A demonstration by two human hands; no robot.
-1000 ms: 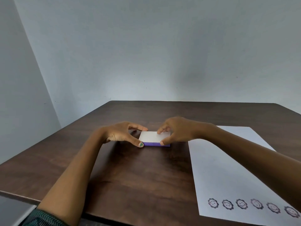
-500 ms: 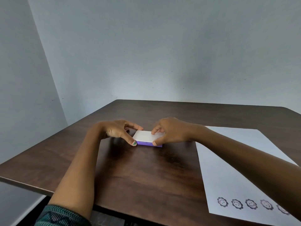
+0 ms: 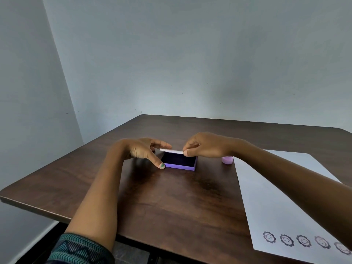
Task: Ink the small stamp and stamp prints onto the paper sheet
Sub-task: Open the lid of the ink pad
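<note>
A purple ink pad (image 3: 180, 162) sits mid-table with its dark pad showing. Its white lid (image 3: 171, 151) is raised at the front edge, pinched by my right hand (image 3: 204, 145). My left hand (image 3: 144, 151) steadies the pad's left side, thumb on the front corner and index finger at the lid's far end. A small purple stamp (image 3: 227, 160) stands on the table just right of the pad, partly hidden under my right wrist. The white paper sheet (image 3: 276, 197) lies at the right, with a row of several flower-face prints (image 3: 302, 241) along its near edge.
The dark wooden table (image 3: 171, 206) has its near edge close to me and its left edge running back toward the wall corner. Pale walls stand behind and to the left.
The ink pad's lid was down flat before; now my right hand has lifted it, exposing the dark pad. The stamp has come into view beside my right wrist. The view has shifted.
</note>
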